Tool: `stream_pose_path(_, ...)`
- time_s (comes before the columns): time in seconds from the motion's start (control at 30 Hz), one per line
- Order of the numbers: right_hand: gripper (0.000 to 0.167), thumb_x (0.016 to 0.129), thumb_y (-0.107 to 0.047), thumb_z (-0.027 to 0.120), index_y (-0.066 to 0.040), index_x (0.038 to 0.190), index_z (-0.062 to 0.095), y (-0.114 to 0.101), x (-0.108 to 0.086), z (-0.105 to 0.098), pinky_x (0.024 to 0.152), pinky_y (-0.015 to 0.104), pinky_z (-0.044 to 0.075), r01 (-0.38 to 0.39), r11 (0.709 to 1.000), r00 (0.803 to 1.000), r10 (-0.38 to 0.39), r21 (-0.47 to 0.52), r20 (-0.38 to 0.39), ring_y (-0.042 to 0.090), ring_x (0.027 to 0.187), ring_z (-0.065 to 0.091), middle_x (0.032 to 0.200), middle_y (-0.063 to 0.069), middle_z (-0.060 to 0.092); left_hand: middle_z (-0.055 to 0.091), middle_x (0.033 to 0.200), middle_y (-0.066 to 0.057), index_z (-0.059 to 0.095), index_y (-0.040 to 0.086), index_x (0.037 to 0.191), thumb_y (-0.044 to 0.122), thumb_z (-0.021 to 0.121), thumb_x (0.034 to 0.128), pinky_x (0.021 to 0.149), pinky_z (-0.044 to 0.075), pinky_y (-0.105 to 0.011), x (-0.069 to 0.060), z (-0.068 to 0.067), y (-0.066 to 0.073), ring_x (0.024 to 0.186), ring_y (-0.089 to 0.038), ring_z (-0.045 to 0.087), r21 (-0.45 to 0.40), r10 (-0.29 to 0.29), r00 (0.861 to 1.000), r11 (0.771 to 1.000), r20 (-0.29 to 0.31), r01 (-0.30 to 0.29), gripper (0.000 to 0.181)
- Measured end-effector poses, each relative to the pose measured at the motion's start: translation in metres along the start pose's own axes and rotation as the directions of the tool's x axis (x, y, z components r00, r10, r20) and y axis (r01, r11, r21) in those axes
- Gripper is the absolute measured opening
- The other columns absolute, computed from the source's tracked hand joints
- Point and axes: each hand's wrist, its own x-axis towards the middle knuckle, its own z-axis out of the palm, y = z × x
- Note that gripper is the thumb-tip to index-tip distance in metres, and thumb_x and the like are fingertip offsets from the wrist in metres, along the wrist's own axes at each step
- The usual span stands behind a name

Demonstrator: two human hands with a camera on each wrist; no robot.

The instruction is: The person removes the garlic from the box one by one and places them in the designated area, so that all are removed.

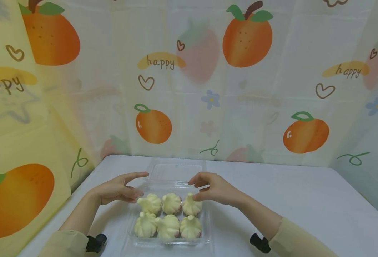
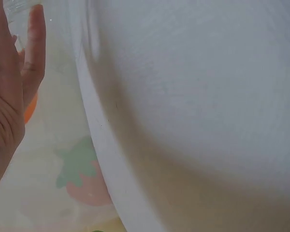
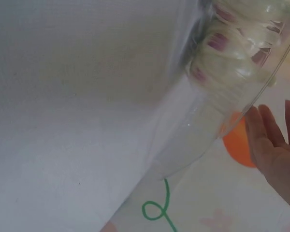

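Note:
Several pale garlic bulbs (image 1: 169,226) sit in two rows inside a clear plastic box (image 1: 207,228) on the table. Behind them the box's transparent lid (image 1: 177,171) lies folded back. My left hand (image 1: 121,187) hovers at the back left corner, index finger extended toward the lid, thumb close to a bulb. Over the back right bulb (image 1: 192,207) is my right hand (image 1: 219,189), fingers loosely bent and thumb near the bulb; whether it touches is unclear. Purple-tinged garlic (image 3: 222,63) shows through the box wall in the right wrist view, beside the straightened fingers.
White cloth covers the table (image 1: 272,192), which stretches away to the right of the box. A fruit-printed curtain (image 1: 189,100) hangs behind the table and along its left side. Dark wrist straps (image 1: 260,243) sit at both sleeves.

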Motion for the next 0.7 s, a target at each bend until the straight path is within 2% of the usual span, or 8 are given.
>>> stream_pose_path(0.13, 0.038, 0.083, -0.019, 0.073, -0.009, 0.119, 0.064, 0.002, 0.003, 0.0, 0.104, 0.04, 0.052, 0.007, 1.0, 0.999, -0.007, 0.007, 0.032, 0.036, 0.125, 0.055, 0.132, 0.016, 0.061, 0.01, 0.162, -0.026, 0.024, 0.011, 0.157, 0.014, 0.07, 0.089, 0.086, 0.058, -0.032, 0.001, 0.001, 0.0, 0.106, -0.018, 0.063, 0.0, -0.009, 1.0, 1.0, -0.014, 0.009, 0.082)
stream_pose_path(0.2, 0.038, 0.084, -0.019, 0.073, -0.008, 0.12, 0.064, 0.003, 0.005, 0.0, 0.104, 0.04, 0.052, 0.007, 1.0, 0.999, -0.008, 0.013, 0.044, 0.037, 0.126, 0.055, 0.133, 0.017, 0.061, 0.007, 0.163, -0.024, 0.026, 0.01, 0.157, 0.016, 0.071, 0.0885, 0.086, 0.058, -0.032, 0.002, 0.001, 0.0, 0.105, -0.017, 0.063, 0.006, -0.011, 1.0, 1.0, -0.018, 0.011, 0.082)
stream_pose_path(0.33, 0.04, 0.085, -0.017, 0.073, -0.005, 0.121, 0.063, 0.005, 0.009, 0.001, 0.103, 0.039, 0.052, 0.004, 1.0, 0.998, -0.006, 0.028, 0.058, 0.038, 0.127, 0.055, 0.133, 0.018, 0.061, 0.01, 0.165, -0.02, 0.029, 0.009, 0.156, 0.016, 0.072, 0.0876, 0.086, 0.058, -0.033, 0.004, 0.001, 0.0, 0.104, -0.017, 0.062, 0.017, -0.009, 1.0, 1.0, -0.021, 0.009, 0.081)
stream_pose_path(0.43, 0.038, 0.084, -0.015, 0.073, -0.007, 0.121, 0.064, 0.005, 0.01, 0.003, 0.104, 0.04, 0.051, 0.008, 0.999, 0.999, -0.01, 0.041, 0.054, 0.037, 0.127, 0.055, 0.131, 0.014, 0.063, 0.011, 0.166, -0.016, 0.031, 0.007, 0.155, 0.016, 0.072, 0.0877, 0.085, 0.058, -0.033, 0.005, 0.001, 0.0, 0.103, -0.016, 0.063, 0.029, -0.004, 1.0, 1.0, -0.021, 0.005, 0.079)
stream_pose_path(0.6, 0.033, 0.084, -0.014, 0.074, -0.013, 0.116, 0.067, 0.001, 0.012, 0.004, 0.106, 0.044, 0.05, 0.053, 0.996, 0.998, -0.055, 0.068, 0.026, 0.036, 0.124, 0.056, 0.127, 0.01, 0.065, 0.012, 0.167, -0.012, 0.034, 0.005, 0.153, 0.016, 0.072, 0.088, 0.082, 0.058, -0.031, 0.006, 0.001, 0.0, 0.099, -0.014, 0.063, 0.038, 0.003, 1.0, 0.999, -0.021, -0.002, 0.076)
stream_pose_path(0.7, 0.031, 0.085, -0.013, 0.074, -0.013, 0.115, 0.067, -0.002, 0.013, 0.004, 0.103, 0.041, 0.052, 0.088, 0.993, 0.995, -0.091, 0.082, 0.041, 0.035, 0.123, 0.057, 0.127, 0.012, 0.065, 0.013, 0.168, -0.012, 0.036, 0.005, 0.152, 0.017, 0.072, 0.0881, 0.081, 0.058, -0.031, 0.006, 0.001, 0.001, 0.097, -0.013, 0.062, 0.038, -0.002, 1.0, 0.999, -0.022, 0.002, 0.074)
